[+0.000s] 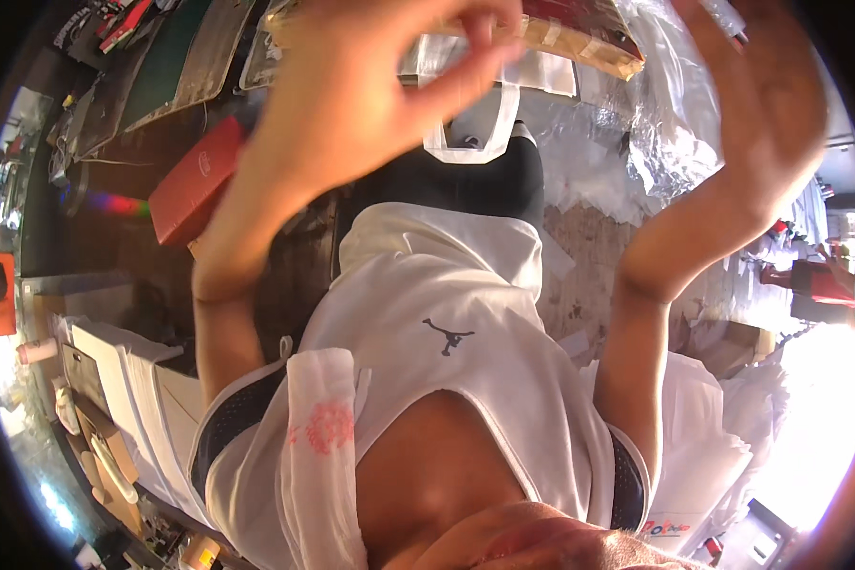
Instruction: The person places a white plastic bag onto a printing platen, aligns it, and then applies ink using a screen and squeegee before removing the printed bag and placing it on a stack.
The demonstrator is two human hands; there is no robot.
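The white sleeveless top [437,271] is covering the person's torso and is occupying the centre of the view. Dark trousers [418,187] are showing beyond its hem.

The left hand [351,104] is appearing large and blurred at upper centre. Its thumb and fingers are curving toward one another, partly open; whether they are gripping anything cannot be told. The right hand [769,104] is extending to the upper right, its fingers pointing toward the top edge. Blur is obscuring its degree of opening and its hold, so neither can be told.

Crumpled clear plastic [670,147] is lying to the left of the right hand in the view. White sheets [693,418] are lying behind the right upper arm; a white stack [133,370] is standing beyond the left elbow.

A rolled white cloth [318,475] with a red mark is resting over the left shoulder. A red box [195,185] is sitting at an angle, partly behind the left forearm.

A white carrying loop [489,152] is hanging just below the left thumb, overlapping the trousers in the view. A small silvery object [727,17] is showing beside the right fingers; contact is not being revealed.
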